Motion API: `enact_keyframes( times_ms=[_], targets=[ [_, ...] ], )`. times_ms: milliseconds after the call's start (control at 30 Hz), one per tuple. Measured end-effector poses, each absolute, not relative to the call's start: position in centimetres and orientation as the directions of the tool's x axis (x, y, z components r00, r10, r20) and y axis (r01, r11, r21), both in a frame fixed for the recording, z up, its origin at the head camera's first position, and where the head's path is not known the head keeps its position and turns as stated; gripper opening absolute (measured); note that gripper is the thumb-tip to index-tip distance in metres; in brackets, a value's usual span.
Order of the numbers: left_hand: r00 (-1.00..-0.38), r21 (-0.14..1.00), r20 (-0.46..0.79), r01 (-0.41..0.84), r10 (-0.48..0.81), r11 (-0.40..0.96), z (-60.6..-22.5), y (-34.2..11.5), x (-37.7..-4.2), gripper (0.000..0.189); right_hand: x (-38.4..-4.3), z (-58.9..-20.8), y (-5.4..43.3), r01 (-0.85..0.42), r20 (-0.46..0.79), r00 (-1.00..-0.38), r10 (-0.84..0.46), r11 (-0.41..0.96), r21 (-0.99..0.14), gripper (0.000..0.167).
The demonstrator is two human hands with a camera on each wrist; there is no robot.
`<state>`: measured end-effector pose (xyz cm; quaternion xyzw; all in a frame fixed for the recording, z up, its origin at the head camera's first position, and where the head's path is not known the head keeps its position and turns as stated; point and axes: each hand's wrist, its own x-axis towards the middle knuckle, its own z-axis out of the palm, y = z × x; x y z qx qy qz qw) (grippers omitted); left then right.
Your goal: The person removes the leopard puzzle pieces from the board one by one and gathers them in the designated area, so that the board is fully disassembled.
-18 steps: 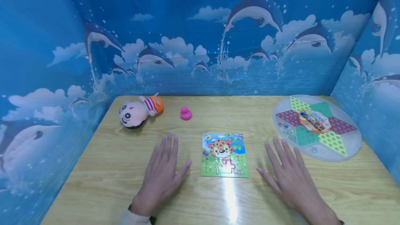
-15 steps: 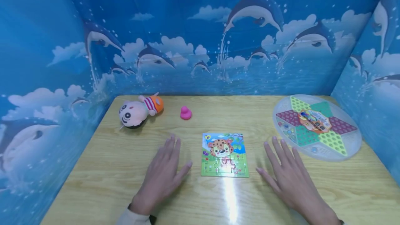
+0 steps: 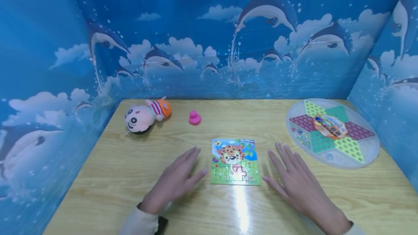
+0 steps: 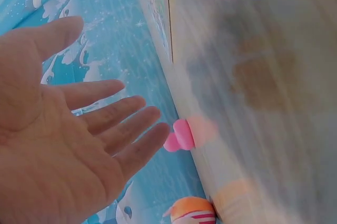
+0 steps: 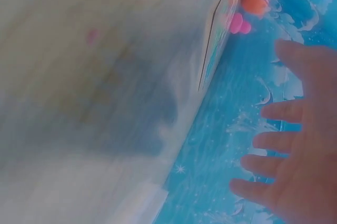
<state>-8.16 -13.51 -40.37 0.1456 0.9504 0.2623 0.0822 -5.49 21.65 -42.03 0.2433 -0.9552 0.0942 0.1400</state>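
A square jigsaw puzzle (image 3: 234, 162) with a cartoon leopard picture lies flat on the wooden table (image 3: 130, 177), between both hands. To its left is my left hand (image 3: 177, 177), fingers extended, holding nothing; its thumb tip comes close to the puzzle's left edge. My right hand (image 3: 297, 180) is on the other side with fingers spread and its thumb tip near the puzzle's right edge. Both wrist views show bare palms: the left palm (image 4: 68, 145) and the right palm (image 5: 310, 145) are raised off the tabletop with nothing in them.
A plush doll (image 3: 147, 115) in a striped top lies at the back left. Beside it stands a small pink toy (image 3: 194, 118). A round Chinese checkers board (image 3: 333, 157) with a small orange-edged packet (image 3: 330, 127) on it lies at the right. Dolphin-print curtains (image 3: 209, 35) surround the table.
My left hand has turned and moved right, its fingers now angled toward the puzzle. My right hand has shifted slightly left, closer to the puzzle. The puzzle and toys stay put.
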Motion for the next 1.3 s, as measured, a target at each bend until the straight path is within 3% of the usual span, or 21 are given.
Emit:
enact_keyframes(
  times_ms=[300, 600, 1000, 1300],
  targets=[
    [-0.924, 0.537, -0.100, 0.263, 0.370, 0.801, -40.1, -12.9, -10.7, 0.061, -6.6, -41.5, 20.1, -0.532, 0.229, -0.838, -0.495, 0.835, -0.144, 0.068],
    [-0.920, 0.544, -0.125, 0.250, 0.372, 0.801, -40.4, -11.8, -13.0, 0.052, -8.0, -41.8, 18.3, -0.607, 0.182, -0.792, -0.582, 0.782, -0.140, 0.068],
    [-0.917, 0.534, -0.153, 0.237, 0.369, 0.811, -41.3, -9.9, -15.1, 0.055, -9.2, -42.3, 15.6, -0.677, 0.102, -0.733, -0.673, 0.705, -0.210, 0.064],
    [-0.917, 0.517, -0.165, 0.233, 0.363, 0.824, -41.8, -9.1, -16.3, 0.054, -9.8, -42.7, 14.4, -0.668, 0.035, -0.729, -0.684, 0.699, -0.257, 0.065]
  ],
)
